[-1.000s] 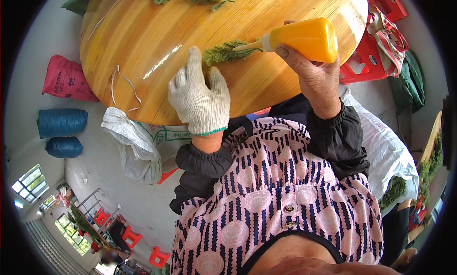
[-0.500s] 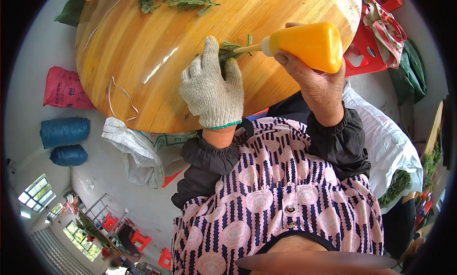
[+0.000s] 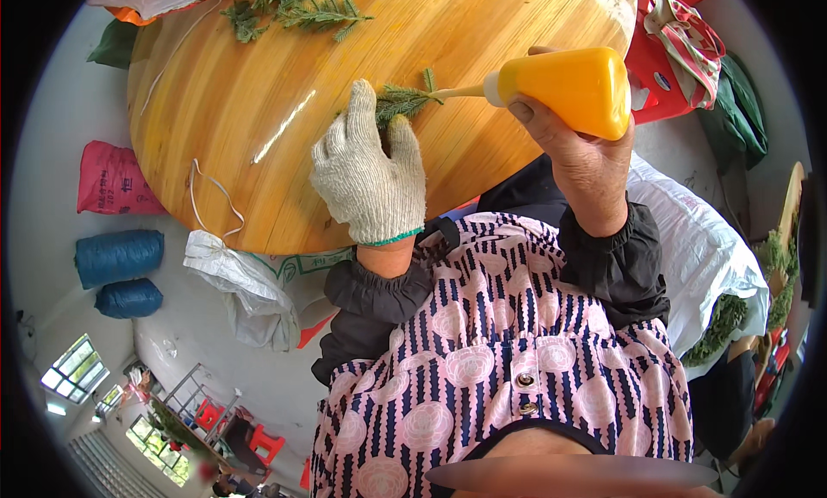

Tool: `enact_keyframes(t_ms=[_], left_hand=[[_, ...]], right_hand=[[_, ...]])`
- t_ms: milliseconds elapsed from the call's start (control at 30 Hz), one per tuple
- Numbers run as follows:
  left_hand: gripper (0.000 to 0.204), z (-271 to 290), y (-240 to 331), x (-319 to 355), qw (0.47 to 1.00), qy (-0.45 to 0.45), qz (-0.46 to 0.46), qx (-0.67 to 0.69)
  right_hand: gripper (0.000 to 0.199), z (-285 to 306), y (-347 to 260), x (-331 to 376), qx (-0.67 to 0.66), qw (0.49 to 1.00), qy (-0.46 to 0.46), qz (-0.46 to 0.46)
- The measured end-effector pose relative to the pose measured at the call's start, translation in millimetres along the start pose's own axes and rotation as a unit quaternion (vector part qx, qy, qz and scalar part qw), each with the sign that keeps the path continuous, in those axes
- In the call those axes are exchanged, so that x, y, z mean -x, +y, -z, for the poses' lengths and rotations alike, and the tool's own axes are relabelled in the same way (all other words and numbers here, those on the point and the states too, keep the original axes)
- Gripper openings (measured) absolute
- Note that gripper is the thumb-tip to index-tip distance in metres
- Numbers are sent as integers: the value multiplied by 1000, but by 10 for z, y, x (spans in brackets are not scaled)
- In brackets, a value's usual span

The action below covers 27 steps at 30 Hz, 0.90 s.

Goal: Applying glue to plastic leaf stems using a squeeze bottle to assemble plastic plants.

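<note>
My left hand [image 3: 370, 175], in a knitted white glove with a green cuff edge, pinches a small green fir sprig [image 3: 405, 102] between thumb and forefinger over the table. My bare right hand [image 3: 579, 149] is wrapped round a yellow squeeze bottle [image 3: 568, 89] lying nearly on its side. The bottle's long thin nozzle [image 3: 461, 91] points left, its tip at the sprig's branching end. Whether the tip touches the needles I cannot tell. At the table's far side lie more fir sprigs [image 3: 297, 11].
The round wooden table [image 3: 482, 179] has a white cord [image 3: 215, 188] near its left edge. A white sack [image 3: 237, 278] stands below that edge. Red stools with a bag [image 3: 685, 41] are at right, beside a white sack of greenery [image 3: 689, 257]. Blue bundles [image 3: 119, 255] lie at left.
The nozzle tip has drawn back from the sprig's middle toward its right end. My left hand and the sprig sit slightly lower and further left; the bottle has shifted a little right.
</note>
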<state>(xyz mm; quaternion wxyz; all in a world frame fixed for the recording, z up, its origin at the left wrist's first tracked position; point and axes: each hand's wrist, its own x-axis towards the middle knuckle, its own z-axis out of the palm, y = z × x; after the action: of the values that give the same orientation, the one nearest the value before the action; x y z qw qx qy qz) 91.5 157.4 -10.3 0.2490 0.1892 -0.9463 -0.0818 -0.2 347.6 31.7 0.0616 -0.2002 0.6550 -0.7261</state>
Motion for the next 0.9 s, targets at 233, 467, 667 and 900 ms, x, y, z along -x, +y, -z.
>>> enact_keyframes(t_ms=[233, 467, 667, 900], left_hand=[[48, 45, 75, -18, 999, -22, 22, 8], [54, 53, 40, -43, 1000, -13, 4, -16], [47, 53, 68, -76, 999, -33, 18, 13], [49, -179, 195, -522, 994, 14, -27, 107]], right_hand=[[34, 53, -32, 81, -21, 999, 30, -19], [24, 71, 2, 72, -9, 998, 48, 27], [29, 209, 15, 102, -43, 992, 122, 4], [33, 569, 136, 99, -220, 957, 188, 32]])
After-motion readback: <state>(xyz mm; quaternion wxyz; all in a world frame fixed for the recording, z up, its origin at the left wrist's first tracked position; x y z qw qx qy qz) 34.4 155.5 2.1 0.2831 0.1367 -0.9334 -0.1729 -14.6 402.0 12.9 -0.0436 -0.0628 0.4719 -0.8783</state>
